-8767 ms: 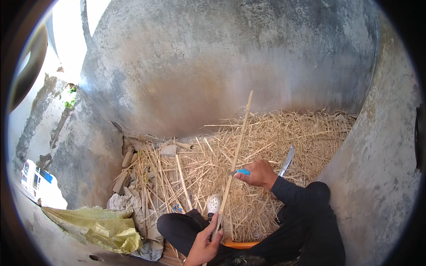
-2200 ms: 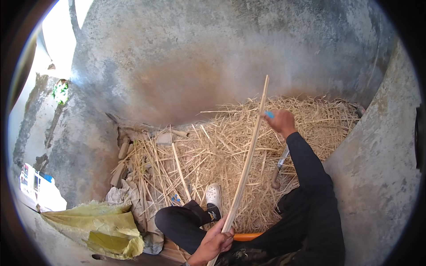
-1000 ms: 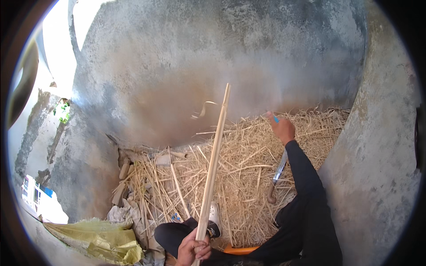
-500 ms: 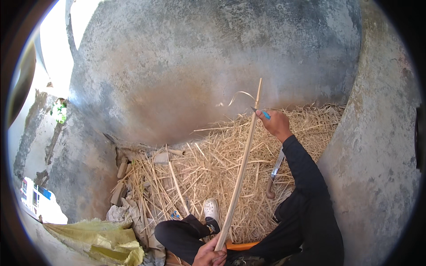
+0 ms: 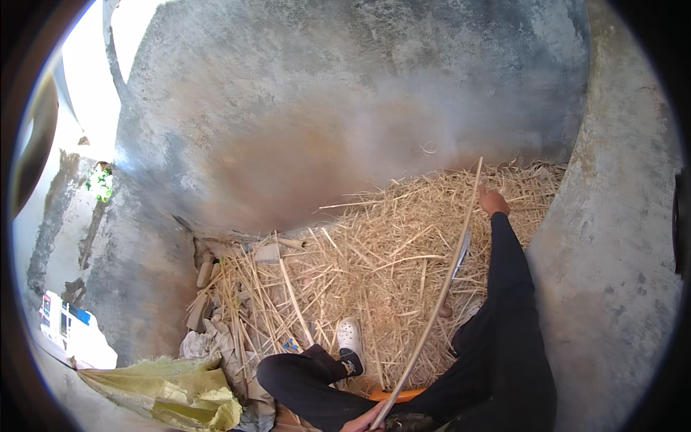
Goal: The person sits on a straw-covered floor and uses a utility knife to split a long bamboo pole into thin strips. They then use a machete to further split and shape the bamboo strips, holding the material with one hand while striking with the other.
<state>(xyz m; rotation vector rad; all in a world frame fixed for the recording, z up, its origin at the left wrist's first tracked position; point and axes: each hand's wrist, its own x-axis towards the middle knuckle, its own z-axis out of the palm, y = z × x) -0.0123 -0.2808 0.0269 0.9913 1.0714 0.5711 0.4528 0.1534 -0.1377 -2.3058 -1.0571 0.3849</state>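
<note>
A long, pale bamboo strip [image 5: 450, 281] slants from my lap up and away to the right. Its near end is in the closed fingers of my left hand [image 5: 364, 419], partly cut off by the lower edge. My right hand [image 5: 494, 201] is closed beside the strip's far end, arm stretched out, one finger pointing at the strip. The small blue-handled knife it held a moment earlier is hidden from view now. A thin curled shaving [image 5: 429, 148] shows against the wall, above the straw-like heap of shavings [image 5: 389, 288].
A larger knife with a wooden handle [image 5: 445, 312] lies on the shavings, partly behind the strip. My white clog [image 5: 348, 335] rests on the heap. Loose strips [image 5: 291, 288] and a yellowish sack [image 5: 162, 389] lie at left. Concrete walls [image 5: 324, 93] rise ahead and at right [image 5: 612, 237].
My right hand has swung right and slightly down, and the strip's far end has tilted right with it. The curled shaving has come off the strip. My left hand has moved slightly right and lower.
</note>
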